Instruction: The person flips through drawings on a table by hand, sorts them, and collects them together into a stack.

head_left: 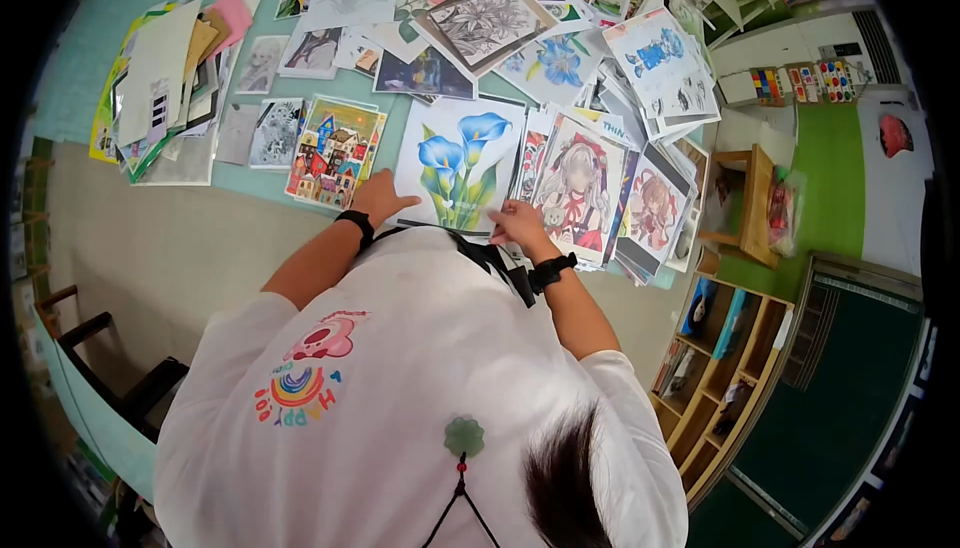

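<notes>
A blue calla lily print (462, 163) is apparently being squared up, touched by the half-open left hand (374, 198), corner-pinched by the right hand (518, 226), with even two-handed control called for next

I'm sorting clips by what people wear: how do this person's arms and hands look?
The left hand and right hand wear no gloves. There is a black left wristband and a black right wristband. The white sleeves are short, leaving the forearms bare.
</notes>
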`<act>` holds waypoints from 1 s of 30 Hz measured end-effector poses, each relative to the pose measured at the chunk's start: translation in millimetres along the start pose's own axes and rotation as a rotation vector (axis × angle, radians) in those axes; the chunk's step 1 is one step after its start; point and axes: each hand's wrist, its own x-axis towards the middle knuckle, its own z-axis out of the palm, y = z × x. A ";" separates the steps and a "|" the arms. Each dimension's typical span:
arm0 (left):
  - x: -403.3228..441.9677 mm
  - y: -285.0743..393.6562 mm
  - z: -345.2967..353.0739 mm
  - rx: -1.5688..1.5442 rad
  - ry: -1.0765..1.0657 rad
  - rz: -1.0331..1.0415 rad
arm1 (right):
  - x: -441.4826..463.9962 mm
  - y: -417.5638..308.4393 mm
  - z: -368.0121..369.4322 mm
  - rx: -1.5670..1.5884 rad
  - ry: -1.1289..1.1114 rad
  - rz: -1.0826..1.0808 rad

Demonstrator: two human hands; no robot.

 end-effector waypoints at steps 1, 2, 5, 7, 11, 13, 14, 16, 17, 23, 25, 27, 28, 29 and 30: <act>-2.0 0.2 -0.8 0.003 0.005 0.008 | 0.6 3.9 -5.8 -0.035 0.022 -0.029; -2.9 -1.4 -1.4 -0.002 0.020 0.022 | -0.1 8.4 -11.5 -0.069 0.044 -0.056; -0.5 -11.7 0.4 -0.042 0.033 0.052 | 19.2 36.3 -58.0 -0.199 0.169 -0.217; 10.2 -26.4 8.4 -0.103 0.000 0.052 | 6.6 33.0 -95.4 -0.199 0.361 -0.317; 11.2 -37.6 14.7 -0.122 0.025 0.110 | -9.8 2.6 -135.5 0.098 0.435 -0.375; 13.2 -35.1 14.4 -0.117 0.030 0.133 | -9.4 -29.1 -131.5 0.167 0.496 -0.404; 14.0 -32.5 13.3 -0.110 0.025 0.124 | 10.5 -31.7 -138.0 0.105 0.467 -0.389; 10.9 -26.8 8.3 -0.094 0.013 0.100 | 34.8 -54.6 -120.8 0.278 0.433 -0.423; 10.2 -27.1 8.9 -0.087 0.023 0.104 | 41.9 -68.7 -115.4 0.212 0.351 -0.398; 7.8 -24.5 9.9 -0.090 0.040 0.063 | 83.1 -101.1 -58.3 0.500 0.238 -0.335; 3.4 -21.5 5.9 -0.092 0.041 0.050 | 87.0 -89.0 -49.6 0.376 0.210 -0.320; 5.9 -27.5 13.1 -0.081 0.074 0.089 | 99.6 -47.8 -48.7 0.065 0.167 -0.349; 8.4 -29.4 16.5 -0.078 0.092 0.112 | 92.0 -32.6 -47.3 -0.201 0.209 -0.330; 9.3 -28.4 15.6 -0.079 0.083 0.110 | 113.8 8.8 -51.2 -0.433 0.313 -0.333; 9.6 -27.4 13.9 -0.079 0.075 0.107 | 76.5 4.4 -38.3 -0.602 0.416 -0.344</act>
